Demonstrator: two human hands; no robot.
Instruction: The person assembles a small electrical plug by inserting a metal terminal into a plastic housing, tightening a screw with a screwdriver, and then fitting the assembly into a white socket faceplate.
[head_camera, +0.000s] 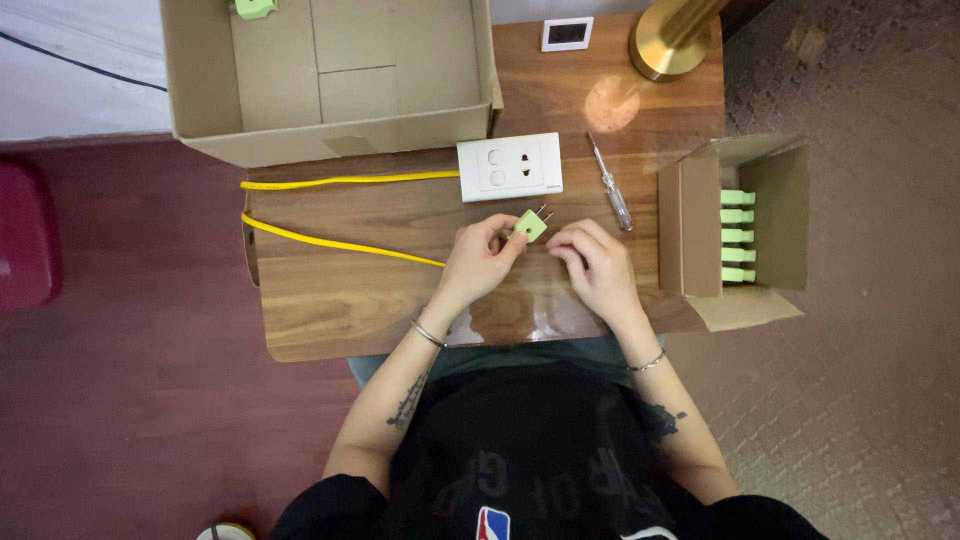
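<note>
While the left hand (478, 258) pinches a small green two-pin plug (531, 225) between thumb and fingertips, its metal pins point up and away toward the white socket plate (510, 167), which lies just beyond on the wooden table (330, 290). The right hand (595, 265) rests beside the plug with fingers curled and holding nothing; whether it touches the plug cannot be told. A yellow cable (340, 212) runs from the plate off to the left, and a clear-handled screwdriver (610, 185) lies near the plate's right side. Risks, as judged: the light fingertip grip may let the plug twist or drop; the loose plate may slide if pushed; a sweeping wrist may roll the screwdriver toward the small open carton of green plugs (738, 235) at the right.
</note>
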